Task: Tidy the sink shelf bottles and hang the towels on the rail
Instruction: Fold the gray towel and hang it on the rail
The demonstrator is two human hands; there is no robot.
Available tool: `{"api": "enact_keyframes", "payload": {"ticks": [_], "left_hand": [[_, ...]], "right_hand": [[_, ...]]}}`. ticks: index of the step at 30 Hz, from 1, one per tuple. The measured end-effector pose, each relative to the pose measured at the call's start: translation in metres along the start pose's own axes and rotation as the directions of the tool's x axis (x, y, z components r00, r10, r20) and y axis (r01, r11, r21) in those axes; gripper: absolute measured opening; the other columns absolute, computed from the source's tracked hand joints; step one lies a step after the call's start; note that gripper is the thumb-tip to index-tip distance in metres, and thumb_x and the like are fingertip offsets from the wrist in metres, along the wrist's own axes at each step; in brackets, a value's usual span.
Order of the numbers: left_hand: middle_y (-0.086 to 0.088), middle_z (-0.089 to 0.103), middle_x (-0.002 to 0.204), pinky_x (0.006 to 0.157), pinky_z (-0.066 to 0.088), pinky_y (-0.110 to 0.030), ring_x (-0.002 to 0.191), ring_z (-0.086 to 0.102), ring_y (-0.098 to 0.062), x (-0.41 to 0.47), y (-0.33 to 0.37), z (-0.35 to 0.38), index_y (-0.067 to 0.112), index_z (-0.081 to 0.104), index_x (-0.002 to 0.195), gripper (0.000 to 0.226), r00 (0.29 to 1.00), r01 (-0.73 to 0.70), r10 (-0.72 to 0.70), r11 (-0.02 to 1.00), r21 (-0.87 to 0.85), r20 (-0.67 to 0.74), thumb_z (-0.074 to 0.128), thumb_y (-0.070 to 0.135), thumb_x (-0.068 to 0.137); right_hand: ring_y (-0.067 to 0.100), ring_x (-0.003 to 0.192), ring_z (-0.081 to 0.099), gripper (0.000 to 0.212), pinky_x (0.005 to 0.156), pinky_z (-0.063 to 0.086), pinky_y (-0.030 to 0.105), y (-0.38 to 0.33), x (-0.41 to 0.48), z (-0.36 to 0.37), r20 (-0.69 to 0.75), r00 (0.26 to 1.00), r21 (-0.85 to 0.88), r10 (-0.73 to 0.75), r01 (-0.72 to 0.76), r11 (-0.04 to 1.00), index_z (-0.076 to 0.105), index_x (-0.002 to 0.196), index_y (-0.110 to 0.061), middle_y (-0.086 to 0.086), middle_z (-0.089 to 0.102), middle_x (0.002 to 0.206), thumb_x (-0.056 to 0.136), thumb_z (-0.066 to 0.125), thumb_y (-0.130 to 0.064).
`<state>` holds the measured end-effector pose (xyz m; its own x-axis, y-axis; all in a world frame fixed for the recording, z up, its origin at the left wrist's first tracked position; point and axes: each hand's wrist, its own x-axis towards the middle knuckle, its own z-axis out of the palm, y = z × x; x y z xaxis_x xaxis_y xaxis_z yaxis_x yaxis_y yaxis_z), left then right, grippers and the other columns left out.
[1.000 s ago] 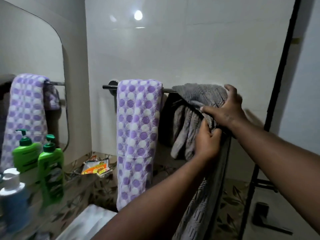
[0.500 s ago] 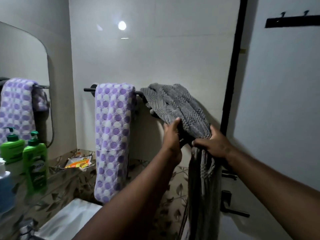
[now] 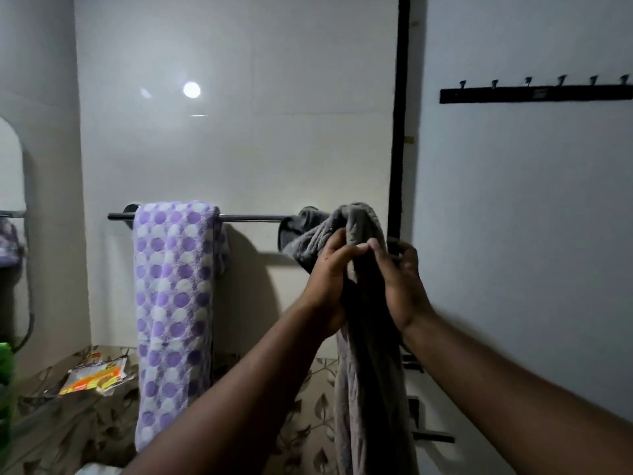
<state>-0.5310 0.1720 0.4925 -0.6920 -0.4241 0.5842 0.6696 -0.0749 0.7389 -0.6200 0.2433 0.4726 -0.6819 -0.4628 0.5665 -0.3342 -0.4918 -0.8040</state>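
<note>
In the head view, we are stretching both arms forward. Our left hand [image 3: 329, 279] and right hand [image 3: 400, 286] are gripping the bunched grey towel [image 3: 370, 389] with curled fingers, at the right end of the rail [image 3: 253, 218]. The purple dotted towel [image 3: 171, 303] is hanging over the rail's left part.

Of the person, only two hands and two forearms are shown. The left forearm [image 3: 239, 389] is seen from the lower middle of the frame up to the left hand [image 3: 329, 279], just right of centre. The right forearm [image 3: 513, 389] is seen from the lower right corner up to the right hand [image 3: 402, 286]. Both forearms are bare along the whole length in view, and both hands are bare as well. Knuckles and skin creases are made out on the fingers [image 3: 342, 250] near the centre; finer detail is lost in the dim light and slight blur.
</note>
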Motion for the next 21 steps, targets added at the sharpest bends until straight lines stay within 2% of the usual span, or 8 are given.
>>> {"api": "enact_keyframes", "payload": {"ticks": [3,6,8,10,13,15,18,21], "left_hand": [[-0.014,0.069,0.130,0.111,0.045,-0.043,0.129,0.061,-0.028,0.008,0.005,0.011,0.012,0.066,0.128,0.038,0.982,0.044,-0.055,0.997,0.067,0.181,0.050,0.032,0.100],[-0.011,0.069,0.131,0.115,0.041,-0.048,0.130,0.060,-0.026,0.016,0.010,0.017,0.014,0.068,0.129,0.044,0.977,0.067,-0.103,0.979,0.195,0.184,0.042,0.036,0.101],[-0.010,0.076,0.111,0.103,0.050,-0.044,0.112,0.070,-0.026,0.021,0.012,0.020,0.017,0.078,0.107,0.035,0.990,0.075,-0.105,0.958,0.277,0.095,0.048,0.029,0.095],[-0.015,0.075,0.091,0.080,0.054,-0.037,0.085,0.071,-0.026,0.025,0.014,0.024,0.013,0.079,0.094,0.030,0.991,0.074,-0.106,0.942,0.327,0.080,0.050,0.014,0.094],[-0.019,0.061,0.077,0.057,0.042,-0.028,0.062,0.054,-0.023,0.028,0.017,0.027,0.008,0.072,0.090,0.028,0.984,0.083,-0.131,0.937,0.340,0.121,0.047,-0.004,0.092],[-0.014,0.058,0.071,0.049,0.040,-0.022,0.052,0.051,-0.016,0.029,0.019,0.029,0.009,0.069,0.090,0.021,0.979,0.057,-0.124,0.929,0.365,0.162,0.052,-0.004,0.092],[-0.014,0.064,0.073,0.050,0.047,-0.021,0.051,0.059,-0.013,0.032,0.028,0.032,0.004,0.066,0.099,0.016,0.975,0.021,-0.089,0.948,0.317,0.203,0.055,-0.005,0.093],[-0.022,0.062,0.081,0.058,0.051,-0.027,0.060,0.064,-0.022,0.037,0.037,0.031,0.003,0.064,0.103,0.022,0.971,0.011,-0.080,0.957,0.291,0.227,0.049,-0.008,0.093]], "right_hand": [[0.014,0.126,0.059,0.047,0.109,0.047,0.035,-0.033,0.015,-0.003,-0.006,0.952,-0.228,-0.305,0.295,0.928,0.057,0.132,-0.026,0.004,0.063,0.134,0.090,0.063,-0.047],[-0.003,0.117,0.060,0.040,0.102,0.045,0.018,-0.058,0.027,-0.020,0.165,0.907,-0.388,-0.388,0.422,0.819,0.063,0.131,-0.018,-0.005,0.066,0.128,0.093,0.057,-0.027],[0.001,0.105,0.066,0.032,0.096,0.049,0.019,-0.067,0.034,-0.031,0.265,0.925,-0.365,-0.272,0.357,0.859,0.068,0.123,-0.011,0.002,0.072,0.119,0.093,0.057,-0.007],[0.011,0.102,0.068,0.026,0.096,0.052,0.025,-0.072,0.036,-0.044,0.347,0.930,-0.387,-0.119,0.257,0.886,0.072,0.113,-0.009,0.012,0.074,0.113,0.093,0.056,-0.001],[0.010,0.097,0.064,0.014,0.097,0.047,0.031,-0.077,0.037,-0.058,0.395,0.917,-0.503,0.055,0.166,0.848,0.071,0.100,-0.014,0.010,0.073,0.101,0.094,0.059,-0.020],[0.003,0.091,0.061,0.014,0.096,0.042,0.030,-0.083,0.038,-0.065,0.391,0.916,-0.508,0.084,0.139,0.850,0.069,0.091,-0.019,-0.003,0.070,0.088,0.088,0.062,-0.032],[0.012,0.111,0.067,0.046,0.105,0.043,0.032,-0.090,0.038,-0.075,0.411,0.893,-0.476,0.182,0.040,0.879,0.068,0.111,-0.010,0.003,0.076,0.109,0.083,0.073,-0.046],[0.020,0.096,0.071,0.034,0.090,0.053,0.032,-0.092,0.035,-0.082,0.438,0.863,-0.438,0.253,-0.041,0.898,0.071,0.103,-0.009,0.009,0.075,0.097,0.079,0.081,-0.031]]}}
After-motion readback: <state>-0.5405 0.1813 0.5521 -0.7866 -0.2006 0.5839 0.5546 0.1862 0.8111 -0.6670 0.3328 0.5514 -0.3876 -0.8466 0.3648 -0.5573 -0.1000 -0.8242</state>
